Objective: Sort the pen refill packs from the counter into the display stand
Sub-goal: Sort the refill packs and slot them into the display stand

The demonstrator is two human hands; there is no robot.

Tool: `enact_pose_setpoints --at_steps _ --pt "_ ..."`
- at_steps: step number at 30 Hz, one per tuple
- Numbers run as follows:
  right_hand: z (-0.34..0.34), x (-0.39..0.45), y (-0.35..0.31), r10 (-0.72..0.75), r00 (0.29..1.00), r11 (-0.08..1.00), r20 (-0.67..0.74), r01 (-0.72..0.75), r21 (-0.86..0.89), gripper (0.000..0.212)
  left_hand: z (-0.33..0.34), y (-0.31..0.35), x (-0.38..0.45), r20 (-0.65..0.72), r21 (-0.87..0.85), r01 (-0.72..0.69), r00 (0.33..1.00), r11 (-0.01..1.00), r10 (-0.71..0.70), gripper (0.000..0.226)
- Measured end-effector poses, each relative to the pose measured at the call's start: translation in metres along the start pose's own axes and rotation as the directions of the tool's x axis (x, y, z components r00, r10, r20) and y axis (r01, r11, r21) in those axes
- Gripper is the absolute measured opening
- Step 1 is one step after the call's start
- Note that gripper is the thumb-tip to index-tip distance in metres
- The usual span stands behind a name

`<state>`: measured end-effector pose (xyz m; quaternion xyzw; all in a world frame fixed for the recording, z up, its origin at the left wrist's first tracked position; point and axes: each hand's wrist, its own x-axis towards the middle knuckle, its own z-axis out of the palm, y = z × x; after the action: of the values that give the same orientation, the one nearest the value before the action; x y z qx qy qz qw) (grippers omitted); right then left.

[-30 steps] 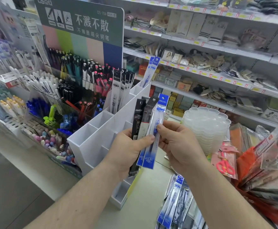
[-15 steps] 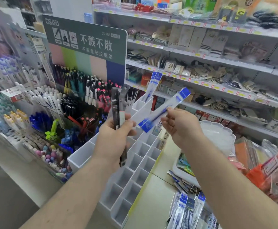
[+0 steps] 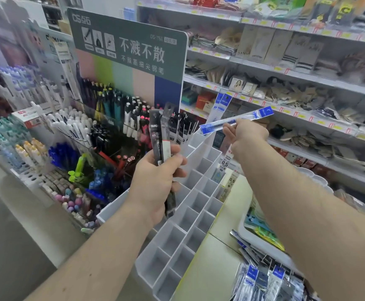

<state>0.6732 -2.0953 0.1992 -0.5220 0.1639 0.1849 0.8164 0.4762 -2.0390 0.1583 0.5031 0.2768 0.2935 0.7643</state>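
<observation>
White display stand (image 3: 190,216) with a grid of compartments sits at centre; most near cells hold nothing visible. Its far cells at 12 o'clock hold upright black refill packs (image 3: 182,129), and two blue packs (image 3: 221,103) stand just beyond at 1 o'clock. Cells on its right edge hold packs marked "0.5" (image 3: 225,162).

Left hand (image 3: 157,181) has fingers curled round a bunch of dark packs (image 3: 158,137), held upright over the stand; one reads "AIHAO". Right hand (image 3: 245,135) pinches one blue refill pack (image 3: 237,121), lying nearly level in the air above the stand's far end, blue header pointing to 2 o'clock.

More blue and black packs (image 3: 262,279) lie in a loose pile on the bench (image 3: 209,268) at 5 o'clock.

Pen rack (image 3: 112,114) at 10 o'clock, full of pens, with a green sign (image 3: 129,46) reading "不溅不散" and "DS-758". Shelves (image 3: 307,88) with yellow price tags at 2 o'clock; one box reads "DANCE".
</observation>
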Motion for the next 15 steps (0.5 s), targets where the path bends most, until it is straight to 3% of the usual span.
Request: enact_pose_setpoints --at_steps 7,9,11,15 --pt "0.007 0.013 -0.001 -0.140 0.990 0.977 -0.011 0.136 -0.166 0.025 -0.002 -0.001 -0.003 0.014 -0.023 0.002 1.000 1.000 -0.002 0.013" --pt "0.011 0.017 0.001 -0.240 0.969 0.926 -0.059 0.210 -0.315 0.017 -0.003 -0.001 -0.003 0.019 -0.026 0.002 1.000 1.000 -0.001 0.014" --pt "0.016 0.024 0.006 -0.352 0.933 0.849 -0.071 0.286 -0.443 0.022 -0.004 -0.002 -0.004 0.021 -0.021 0.000 1.000 1.000 0.001 0.014" --pt "0.023 0.042 0.019 -0.436 0.900 0.701 0.023 0.356 -0.618 0.029 -0.004 -0.001 -0.005 0.032 -0.013 -0.001 0.999 1.000 0.001 0.014"
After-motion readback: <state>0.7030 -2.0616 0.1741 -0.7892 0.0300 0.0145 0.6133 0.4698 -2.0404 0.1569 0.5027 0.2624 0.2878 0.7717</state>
